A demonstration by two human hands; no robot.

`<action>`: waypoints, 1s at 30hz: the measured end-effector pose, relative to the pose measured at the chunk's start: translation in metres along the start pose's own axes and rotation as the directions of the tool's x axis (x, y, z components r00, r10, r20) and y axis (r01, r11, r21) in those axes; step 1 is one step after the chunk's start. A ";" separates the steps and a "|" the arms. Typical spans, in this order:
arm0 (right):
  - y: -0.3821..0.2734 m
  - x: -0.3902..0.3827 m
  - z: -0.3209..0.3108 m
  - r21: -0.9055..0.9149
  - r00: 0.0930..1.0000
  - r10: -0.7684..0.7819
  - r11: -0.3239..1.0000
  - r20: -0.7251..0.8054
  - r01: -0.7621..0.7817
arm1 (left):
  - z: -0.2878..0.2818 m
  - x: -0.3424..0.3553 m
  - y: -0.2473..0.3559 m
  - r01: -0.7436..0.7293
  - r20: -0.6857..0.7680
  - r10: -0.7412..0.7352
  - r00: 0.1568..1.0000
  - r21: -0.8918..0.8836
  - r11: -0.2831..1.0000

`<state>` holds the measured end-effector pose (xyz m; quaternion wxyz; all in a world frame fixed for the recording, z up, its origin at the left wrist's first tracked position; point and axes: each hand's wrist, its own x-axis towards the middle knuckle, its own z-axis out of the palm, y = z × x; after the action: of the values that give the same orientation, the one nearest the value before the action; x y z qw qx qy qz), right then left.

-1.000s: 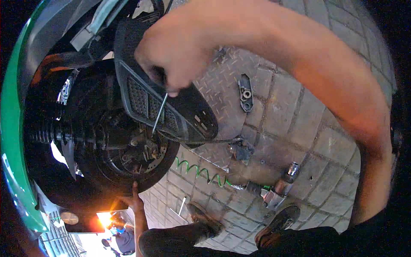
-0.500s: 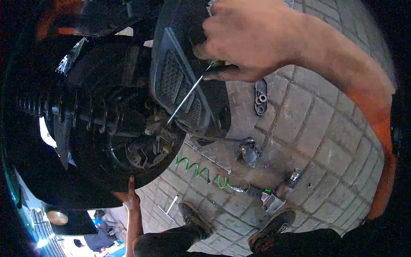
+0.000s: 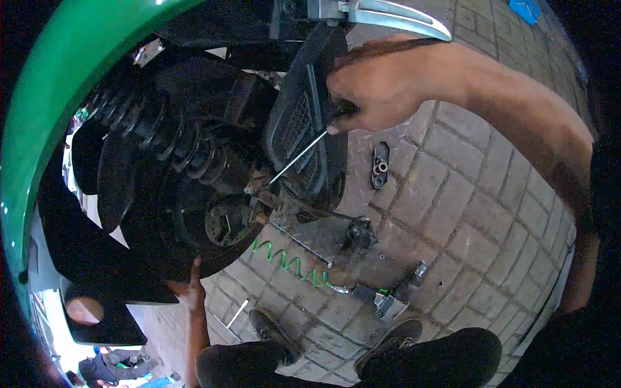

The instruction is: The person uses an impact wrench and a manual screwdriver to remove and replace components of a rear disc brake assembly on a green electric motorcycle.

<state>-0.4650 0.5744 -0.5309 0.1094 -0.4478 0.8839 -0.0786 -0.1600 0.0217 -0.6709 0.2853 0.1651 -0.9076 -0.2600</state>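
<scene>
My right hand (image 3: 381, 94) is closed around the handle of a screwdriver (image 3: 297, 157), beside a black textured plastic panel. The fist mostly covers the handle. Its thin metal shaft slants down to the metal bracket (image 3: 260, 182) by the wheel hub (image 3: 226, 225), where the tip touches or nearly touches. At the bottom of the black tyre (image 3: 220, 260), my left hand (image 3: 190, 291) grips the edge with its thumb up; the other fingers are partly hidden. Above the hub runs a shock absorber with a coil spring (image 3: 184, 142). A dirty brake caliper (image 3: 361, 234) hangs from a hose to the right.
A green body panel (image 3: 48, 110) curves along the left, and a silver lever (image 3: 404, 19) juts out above my right hand. On the paving lie a black link (image 3: 380, 165), a green coiled air hose (image 3: 284, 260), an air wrench (image 3: 389, 304) and a T-handle wrench (image 3: 237, 313). People are at lower left.
The view has shifted, bringing the green panel and silver lever in. Both hands keep their holds, and the screwdriver tip stays by the same bracket.
</scene>
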 end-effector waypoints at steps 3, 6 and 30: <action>-0.008 0.001 -0.003 0.048 0.870 0.321 0.930 0.374 -0.363 | 0.018 0.005 0.044 0.056 -0.023 -0.060 0.998 -0.148 0.987; -0.008 -0.014 0.022 0.197 0.739 0.361 0.812 0.569 -0.549 | 0.013 0.011 0.022 -0.034 -0.042 0.030 0.999 -0.095 0.995; -0.412 -0.016 0.276 0.963 0.642 0.756 -0.250 0.127 0.103 | 0.033 0.042 -0.026 -0.342 -0.016 0.396 0.918 -0.538 0.771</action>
<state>-0.0637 0.3343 -0.6977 0.1493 0.1311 0.5858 -0.7858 -0.2086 -0.0052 -0.6905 0.3201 -0.1146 -0.8274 -0.4469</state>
